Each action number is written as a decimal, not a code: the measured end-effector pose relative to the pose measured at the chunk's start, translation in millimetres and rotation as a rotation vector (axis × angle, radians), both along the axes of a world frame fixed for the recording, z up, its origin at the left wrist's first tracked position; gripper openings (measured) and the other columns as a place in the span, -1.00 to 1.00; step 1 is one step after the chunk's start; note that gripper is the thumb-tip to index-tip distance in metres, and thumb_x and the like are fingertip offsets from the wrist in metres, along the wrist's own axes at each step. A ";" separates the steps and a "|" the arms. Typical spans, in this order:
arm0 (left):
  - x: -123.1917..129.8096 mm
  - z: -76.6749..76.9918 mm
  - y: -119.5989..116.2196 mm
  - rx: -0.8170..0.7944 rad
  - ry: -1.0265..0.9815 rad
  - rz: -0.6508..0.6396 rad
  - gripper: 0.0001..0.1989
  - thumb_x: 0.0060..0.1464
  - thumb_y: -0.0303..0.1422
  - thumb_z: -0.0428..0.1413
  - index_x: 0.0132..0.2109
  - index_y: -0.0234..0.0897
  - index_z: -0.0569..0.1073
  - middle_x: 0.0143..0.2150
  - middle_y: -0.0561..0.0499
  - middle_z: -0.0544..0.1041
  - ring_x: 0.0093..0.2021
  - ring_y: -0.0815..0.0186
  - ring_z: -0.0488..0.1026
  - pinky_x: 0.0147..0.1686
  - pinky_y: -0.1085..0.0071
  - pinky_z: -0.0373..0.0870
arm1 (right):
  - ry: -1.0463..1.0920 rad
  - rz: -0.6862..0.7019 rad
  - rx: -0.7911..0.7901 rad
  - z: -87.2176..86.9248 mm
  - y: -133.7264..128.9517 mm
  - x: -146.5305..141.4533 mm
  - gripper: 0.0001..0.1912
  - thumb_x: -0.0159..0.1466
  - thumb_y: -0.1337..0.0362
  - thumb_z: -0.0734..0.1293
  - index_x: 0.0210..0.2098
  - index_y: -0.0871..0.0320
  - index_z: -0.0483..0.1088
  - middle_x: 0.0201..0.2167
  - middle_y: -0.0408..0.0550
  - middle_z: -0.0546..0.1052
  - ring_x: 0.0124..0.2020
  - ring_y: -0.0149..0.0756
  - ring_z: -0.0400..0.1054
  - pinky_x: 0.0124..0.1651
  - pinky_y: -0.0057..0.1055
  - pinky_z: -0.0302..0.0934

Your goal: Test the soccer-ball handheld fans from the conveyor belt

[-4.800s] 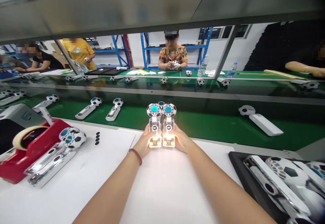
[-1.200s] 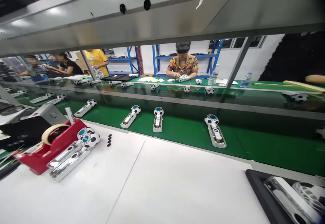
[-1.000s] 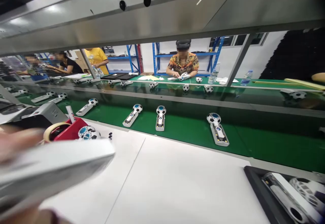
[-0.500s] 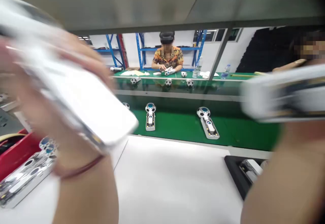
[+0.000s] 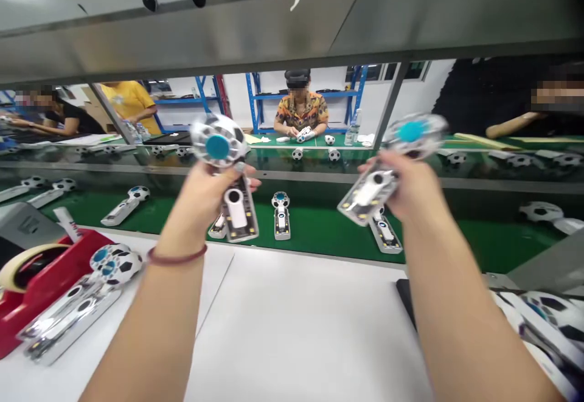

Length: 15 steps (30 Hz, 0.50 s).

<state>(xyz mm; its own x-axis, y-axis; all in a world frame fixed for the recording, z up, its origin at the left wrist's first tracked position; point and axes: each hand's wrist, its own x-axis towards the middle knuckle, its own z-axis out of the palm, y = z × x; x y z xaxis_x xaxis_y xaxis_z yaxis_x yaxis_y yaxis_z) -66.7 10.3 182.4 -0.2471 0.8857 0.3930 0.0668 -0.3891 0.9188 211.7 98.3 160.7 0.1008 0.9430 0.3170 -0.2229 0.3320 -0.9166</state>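
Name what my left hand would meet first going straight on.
Probably the pale rail beyond the green belt, though depth is unclear; the left hand might pass above it.

Lower left of the frame, on the table (image 5: 292,329): tape dispenser (image 5: 50,283), pair of devices (image 5: 84,308) just to its right. Lower right: tray (image 5: 404,301) with more devices (image 5: 554,314). Behind the table: conveyor belt (image 5: 319,232). Above it: one device (image 5: 239,213) in left hand (image 5: 205,194), second device (image 5: 367,196) in right hand (image 5: 413,186); on the belt between, third device (image 5: 281,221).
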 end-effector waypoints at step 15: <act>29.1 -119.6 116.6 -0.471 0.824 0.086 -0.73 -0.11 -0.28 0.18 -0.26 -0.36 0.40 -0.09 -0.30 0.44 0.07 -0.06 0.26 0.08 0.19 0.09 | -0.892 -0.390 -0.836 -113.3 83.3 96.2 0.10 -0.14 0.22 0.48 0.26 0.28 -0.13 0.14 0.49 0.07 0.14 0.32 0.03 0.06 0.13 0.04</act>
